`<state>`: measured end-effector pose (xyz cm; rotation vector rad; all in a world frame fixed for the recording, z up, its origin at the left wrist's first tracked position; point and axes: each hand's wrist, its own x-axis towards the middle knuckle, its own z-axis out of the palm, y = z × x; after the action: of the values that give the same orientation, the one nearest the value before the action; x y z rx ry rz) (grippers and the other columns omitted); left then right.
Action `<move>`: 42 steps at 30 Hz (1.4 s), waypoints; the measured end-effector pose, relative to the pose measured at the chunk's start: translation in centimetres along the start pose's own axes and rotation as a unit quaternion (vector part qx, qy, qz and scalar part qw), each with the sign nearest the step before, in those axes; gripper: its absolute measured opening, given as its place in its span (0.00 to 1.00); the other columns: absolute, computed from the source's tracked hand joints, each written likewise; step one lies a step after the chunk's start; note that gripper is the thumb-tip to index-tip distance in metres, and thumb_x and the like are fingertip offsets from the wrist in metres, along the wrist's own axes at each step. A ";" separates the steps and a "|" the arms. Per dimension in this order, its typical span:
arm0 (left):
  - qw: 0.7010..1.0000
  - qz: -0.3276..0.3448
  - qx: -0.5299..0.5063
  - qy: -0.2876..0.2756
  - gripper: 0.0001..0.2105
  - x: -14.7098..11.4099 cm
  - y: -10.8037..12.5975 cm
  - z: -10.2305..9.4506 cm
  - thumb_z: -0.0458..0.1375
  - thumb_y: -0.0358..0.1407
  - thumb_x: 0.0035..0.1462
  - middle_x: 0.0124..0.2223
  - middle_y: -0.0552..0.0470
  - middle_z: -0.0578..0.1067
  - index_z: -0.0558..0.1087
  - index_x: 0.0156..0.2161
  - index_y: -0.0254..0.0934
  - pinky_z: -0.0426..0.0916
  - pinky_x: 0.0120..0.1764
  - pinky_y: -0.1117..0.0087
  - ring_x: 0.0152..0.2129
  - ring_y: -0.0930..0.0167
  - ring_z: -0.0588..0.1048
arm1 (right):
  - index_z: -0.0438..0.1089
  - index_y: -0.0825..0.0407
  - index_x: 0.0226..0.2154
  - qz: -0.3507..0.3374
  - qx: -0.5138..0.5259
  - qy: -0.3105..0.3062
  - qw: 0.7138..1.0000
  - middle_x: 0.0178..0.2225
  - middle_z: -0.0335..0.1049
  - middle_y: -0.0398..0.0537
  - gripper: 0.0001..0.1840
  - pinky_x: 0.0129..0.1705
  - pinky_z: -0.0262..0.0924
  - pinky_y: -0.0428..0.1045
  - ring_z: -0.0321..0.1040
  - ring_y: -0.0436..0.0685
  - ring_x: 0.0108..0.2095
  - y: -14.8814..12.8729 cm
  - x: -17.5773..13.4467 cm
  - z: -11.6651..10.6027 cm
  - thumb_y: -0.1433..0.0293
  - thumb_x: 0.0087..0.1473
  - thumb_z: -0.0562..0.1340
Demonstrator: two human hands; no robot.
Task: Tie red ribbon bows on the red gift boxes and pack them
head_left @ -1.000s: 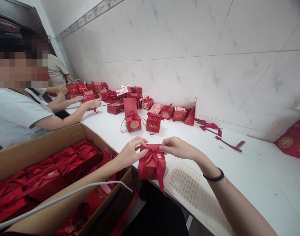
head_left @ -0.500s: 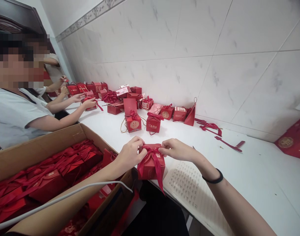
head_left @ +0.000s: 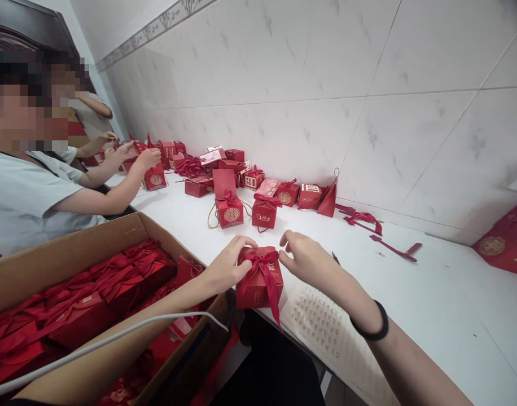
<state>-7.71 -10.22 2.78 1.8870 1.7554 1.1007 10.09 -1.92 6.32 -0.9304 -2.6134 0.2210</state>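
Observation:
A small red gift box (head_left: 254,298) stands at the front edge of the white table, tied on top with a dark red ribbon (head_left: 270,280). The bow's long tail hangs down the front of the box. My left hand (head_left: 229,266) grips the upper left side of the box, thumb by the bow and fingers over the top. Just off the right side of the bow is my right hand (head_left: 307,260), its thumb and fingers apart and holding nothing. Two finished-looking red boxes, one with a gold emblem (head_left: 232,214) and one with a bow (head_left: 264,213), stand behind.
On the left, a cardboard carton (head_left: 144,225) holds several ribboned red boxes. A written notebook (head_left: 318,316) lies under my right forearm. Loose ribbons (head_left: 396,248) and more boxes (head_left: 309,195) lie along the wall. A co-worker (head_left: 38,197) handles a box farther left.
My right hand has let go of the bow and opened, moving slightly right. My left fingers have shifted on the box. The co-worker's hands have risen, pulling ribbon upward above a box.

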 end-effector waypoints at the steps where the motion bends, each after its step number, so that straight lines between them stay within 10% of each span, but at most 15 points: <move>1: 0.999 -0.011 -0.034 -0.012 0.11 0.1 -0.1 -0.1 0.48 0.30 0.49 0.42 0.49 0.68 0.64 0.40 0.36 0.64 0.45 0.64 0.40 0.67 0.69 | 0.64 0.57 0.34 -0.012 -0.029 0.041 0.999 0.31 0.66 0.52 0.06 0.27 0.53 0.46 0.63 0.55 0.30 -0.8 -0.5 -0.2 0.73 0.53 0.54; 7: 0.994 -0.027 -0.097 -0.052 0.07 1.1 -0.6 -0.8 0.52 0.35 0.49 0.40 0.49 0.71 0.69 0.32 0.36 0.64 0.44 0.66 0.40 0.67 0.69 | 0.63 0.56 0.35 -0.202 -0.066 0.008 0.977 0.31 0.66 0.52 0.18 0.30 0.60 0.52 0.65 0.60 0.31 -5.9 -3.8 1.1 0.60 0.47 0.64; 12: 0.995 -0.028 -0.076 -0.056 0.07 1.2 -0.8 -0.9 0.50 0.34 0.49 0.37 0.49 0.72 0.70 0.30 0.36 0.65 0.43 0.67 0.37 0.68 0.70 | 0.62 0.55 0.34 -0.207 -0.177 0.045 0.961 0.29 0.66 0.52 0.05 0.26 0.59 0.51 0.65 0.59 0.28 -6.6 -3.9 4.2 0.78 0.53 0.56; 22: 0.999 0.007 0.021 -0.042 0.03 1.7 0.5 0.0 0.55 0.34 0.47 0.37 0.52 0.72 0.70 0.28 0.37 0.66 0.42 0.67 0.35 0.69 0.71 | 0.58 0.53 0.22 -0.224 -0.231 0.231 0.918 0.17 0.58 0.46 0.13 0.18 0.50 0.47 0.58 0.54 0.17 -6.4 -4.2 4.4 0.86 0.47 0.48; 37: 1.000 0.018 0.024 -0.009 0.04 1.0 -0.2 1.1 0.55 0.30 0.48 0.37 0.52 0.71 0.68 0.24 0.36 0.66 0.42 0.68 0.34 0.71 0.71 | 0.59 0.53 0.20 -0.288 -0.155 0.179 0.928 0.15 0.60 0.44 0.13 0.14 0.41 0.46 0.57 0.53 0.14 -7.2 -5.1 4.6 0.77 0.54 0.55; 42: 0.999 0.035 -0.006 -0.011 0.02 0.9 -0.3 1.1 0.55 0.32 0.49 0.36 0.51 0.70 0.68 0.26 0.36 0.66 0.41 0.67 0.35 0.70 0.71 | 0.65 0.55 0.27 -0.162 -0.034 0.056 0.985 0.21 0.67 0.46 0.12 0.20 0.50 0.46 0.63 0.52 0.20 -4.4 -2.7 1.2 0.67 0.59 0.54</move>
<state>-7.21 -9.05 2.17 1.9583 1.6786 1.1083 9.05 -7.03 5.65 -0.5092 -2.6316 -0.0048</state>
